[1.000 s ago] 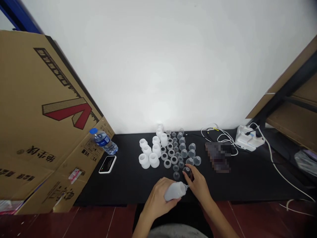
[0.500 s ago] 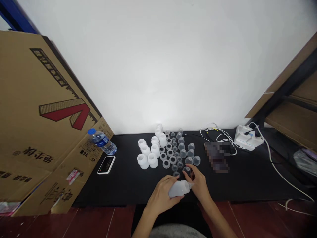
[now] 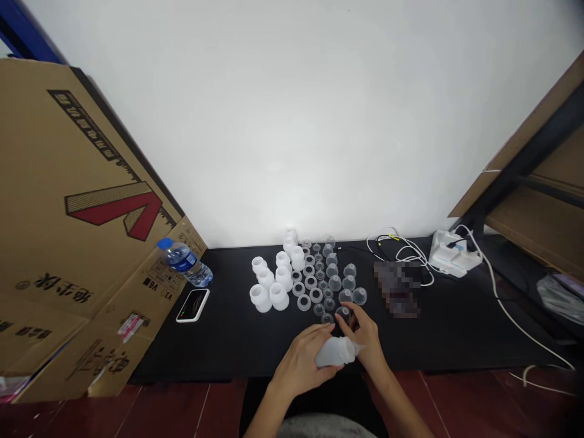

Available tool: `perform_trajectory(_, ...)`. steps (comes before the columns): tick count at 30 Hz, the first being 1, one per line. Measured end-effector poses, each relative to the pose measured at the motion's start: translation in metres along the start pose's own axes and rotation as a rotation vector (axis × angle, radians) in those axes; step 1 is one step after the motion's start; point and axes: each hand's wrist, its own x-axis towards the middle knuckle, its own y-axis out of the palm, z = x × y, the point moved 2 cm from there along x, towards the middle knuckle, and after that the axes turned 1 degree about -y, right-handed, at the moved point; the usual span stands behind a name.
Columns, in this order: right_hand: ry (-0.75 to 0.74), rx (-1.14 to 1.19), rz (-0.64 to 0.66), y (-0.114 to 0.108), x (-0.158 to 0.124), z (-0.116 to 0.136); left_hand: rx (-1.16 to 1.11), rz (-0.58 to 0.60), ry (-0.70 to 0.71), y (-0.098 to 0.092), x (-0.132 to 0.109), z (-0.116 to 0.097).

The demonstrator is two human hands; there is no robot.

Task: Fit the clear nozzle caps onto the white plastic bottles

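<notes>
My left hand (image 3: 303,359) is wrapped around a white feeding bottle (image 3: 331,353), tilted on its side with its neck towards the right. A translucent pointed nipple (image 3: 359,348) shows at the bottle's mouth, close to my right palm. Thumb and forefinger of my right hand (image 3: 365,337) are closed around a clear domed cap (image 3: 342,314) at the near end of the rows. Behind it stand more clear domed caps (image 3: 334,283). Small clear nipples (image 3: 329,303) and translucent rings (image 3: 316,295) lie in rows to the left, then several white bottles (image 3: 278,296) standing upright.
A phone (image 3: 193,305) and a water bottle (image 3: 186,263) are at the left, beside a large cardboard box (image 3: 91,243). On the right lie a blurred-out dark object (image 3: 398,289), white cables (image 3: 413,250) and a white power strip (image 3: 454,252). A white wall (image 3: 292,121) rises behind the black table (image 3: 219,347).
The view has shifted slightly. The white feeding bottle has moved a little to the right, and its nipple shows more plainly. My right fingers stay at the same clear cap.
</notes>
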Motion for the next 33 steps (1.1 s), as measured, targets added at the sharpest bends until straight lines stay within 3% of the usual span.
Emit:
perform_trajectory(6,-0.004,0.008,0.011,-0.001,0.0,0.001,0.075,-0.012,-0.029,-0.002,-0.01,0.007)
perform_trajectory(17,0.041,0.062,0.014,-0.002,-0.001,0.002,0.079,0.019,-0.004,-0.009,0.009,-0.001)
perform_trajectory(23,0.047,0.063,0.033,-0.004,-0.001,0.003,0.085,0.0,-0.03,-0.013,0.002,0.004)
perform_trajectory(28,0.045,0.07,0.117,-0.005,-0.003,0.007,0.085,0.006,-0.103,-0.011,-0.009,0.008)
perform_trajectory(33,0.012,0.094,0.204,-0.005,-0.003,0.011,0.016,0.04,-0.12,-0.011,-0.005,0.003)
